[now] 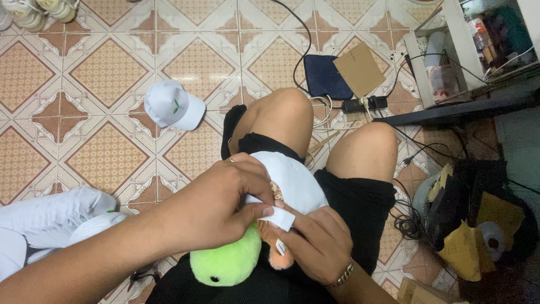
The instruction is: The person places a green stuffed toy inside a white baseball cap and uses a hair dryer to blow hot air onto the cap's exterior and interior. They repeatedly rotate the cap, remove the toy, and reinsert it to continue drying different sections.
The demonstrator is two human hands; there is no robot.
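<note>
Fingers [256,211] of the left hand [216,211] pinching shut on a small white tag [281,218], thumb and forefinger closed tight around its edge, apparently pulling it taut and away from the cloth. Right hand [318,247] cupping from below, its grip curled closed around the plush toy [236,260], thumb pressing beside the tag, seemingly steadying the toy against the pull. Toy lying across the lap, green rounded end pointing toward the camera, orange part [275,247] wedged between the two hands, white cap [295,180] seated on its far end and resting against black shorts [360,202]. Wearing a thin bracelet [343,275] at the right wrist. Sitting low with bare knees [326,129] raised, probably bracing the toy close for the fiddly work. Lying well apart on the tiled floor [107,73], a second white cap with a small green sprout [171,105]. Piling up at the left edge, more white pieces [50,214]. Sprawling beyond the knees, a dark blue pad [325,76], a cardboard scrap [360,68], a power strip [365,104] and trailing cables.
</note>
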